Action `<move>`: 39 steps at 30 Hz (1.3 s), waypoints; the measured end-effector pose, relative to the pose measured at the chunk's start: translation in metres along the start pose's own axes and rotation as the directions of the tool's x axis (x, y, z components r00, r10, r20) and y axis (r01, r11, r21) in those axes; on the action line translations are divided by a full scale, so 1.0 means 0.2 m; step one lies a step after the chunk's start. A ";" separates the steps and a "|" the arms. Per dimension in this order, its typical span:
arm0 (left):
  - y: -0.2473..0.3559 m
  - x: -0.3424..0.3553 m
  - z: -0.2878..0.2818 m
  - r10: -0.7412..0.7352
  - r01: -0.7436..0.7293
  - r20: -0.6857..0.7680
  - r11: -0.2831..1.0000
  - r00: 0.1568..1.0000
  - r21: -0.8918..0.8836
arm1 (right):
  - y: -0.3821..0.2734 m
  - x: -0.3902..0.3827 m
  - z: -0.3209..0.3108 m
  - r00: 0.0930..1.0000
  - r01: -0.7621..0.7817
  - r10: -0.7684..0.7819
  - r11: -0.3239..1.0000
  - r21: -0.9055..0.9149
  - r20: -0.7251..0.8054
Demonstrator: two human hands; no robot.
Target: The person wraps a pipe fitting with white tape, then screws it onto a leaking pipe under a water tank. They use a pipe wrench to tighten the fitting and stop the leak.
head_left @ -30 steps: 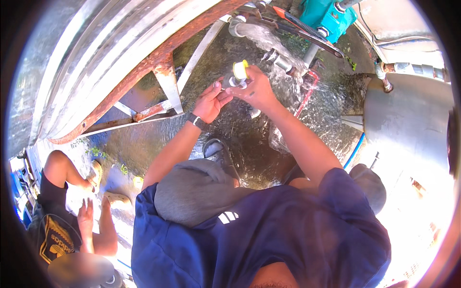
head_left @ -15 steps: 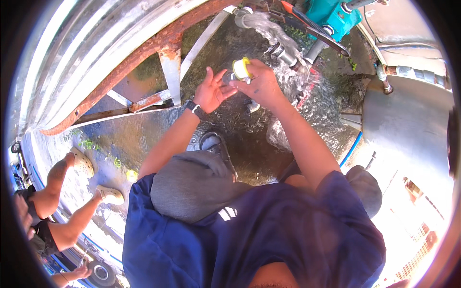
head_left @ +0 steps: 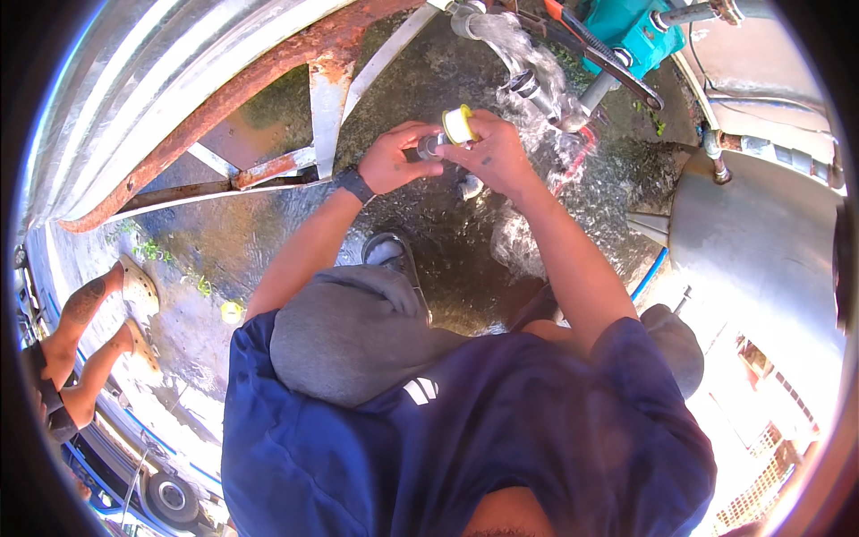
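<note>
My right hand (head_left: 497, 154) pinches a spool of white thread seal tape (head_left: 459, 125) with a yellow rim. Just left of it, my left hand (head_left: 392, 159) has its thumb and fingers closed round a small grey pipe fitting (head_left: 430, 147). The two hands almost meet, and the spool is right against the fitting; how far the tape is wound on cannot be made out. Beneath my right hand, a pale elbow-shaped piece (head_left: 471, 186) lies on the wet ground.
Water gushes from a pipe end (head_left: 467, 21) over a metal pipe (head_left: 535, 93). A teal pump (head_left: 637, 38) and a red-and-black wrench (head_left: 613, 61) stand beyond. A rusty frame (head_left: 331, 76) is left, a metal tank (head_left: 761, 224) right. Another person's legs (head_left: 94, 358) show at far left.
My left fingers, spread before, have closed round the fitting beside the spool. The other person's legs have shifted toward the left edge.
</note>
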State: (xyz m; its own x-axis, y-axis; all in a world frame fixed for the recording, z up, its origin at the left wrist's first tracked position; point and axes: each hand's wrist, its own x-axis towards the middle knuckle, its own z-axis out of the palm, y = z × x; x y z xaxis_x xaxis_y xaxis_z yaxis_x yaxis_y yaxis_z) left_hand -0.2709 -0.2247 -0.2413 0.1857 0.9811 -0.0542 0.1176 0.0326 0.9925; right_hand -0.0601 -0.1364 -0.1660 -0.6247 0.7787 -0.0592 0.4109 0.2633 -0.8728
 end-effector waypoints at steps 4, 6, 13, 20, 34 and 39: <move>-0.03 0.01 0.05 -0.013 -0.004 -0.101 0.985 0.995 -0.170 | 0.00 0.01 -0.03 0.976 -0.218 0.218 0.976 -0.008 -0.028; -0.04 -0.01 0.02 0.007 -0.008 -0.075 1.000 0.997 -0.005 | 0.00 0.00 -0.04 0.989 -0.146 0.147 0.989 0.036 -0.015; 0.00 -0.01 0.01 -0.006 0.011 -0.015 0.942 1.000 0.336 | 0.04 0.02 -0.01 0.999 -0.024 0.025 0.998 -0.054 0.030; 0.04 0.02 0.08 -0.216 0.215 -0.016 0.975 0.976 -0.050 | 0.04 0.05 0.04 0.984 -0.178 0.177 0.984 0.029 0.020; 0.04 -0.01 0.01 -0.408 0.356 0.175 0.896 0.896 0.266 | -0.02 0.13 0.05 0.876 -0.474 0.267 0.318 0.821 0.402; 0.04 -0.04 -0.01 -0.327 0.269 0.252 0.933 0.911 0.237 | 0.01 0.19 0.05 0.879 -0.469 0.301 0.400 0.787 0.370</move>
State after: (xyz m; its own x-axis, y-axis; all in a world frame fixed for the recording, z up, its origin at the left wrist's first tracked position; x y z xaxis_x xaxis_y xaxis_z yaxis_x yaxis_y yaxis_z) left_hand -0.2744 -0.2322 -0.2324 0.3769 0.8349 -0.4011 0.3912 0.2490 0.8860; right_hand -0.0891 -0.1126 -0.1746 -0.6713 0.5524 -0.4941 -0.0654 -0.7082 -0.7030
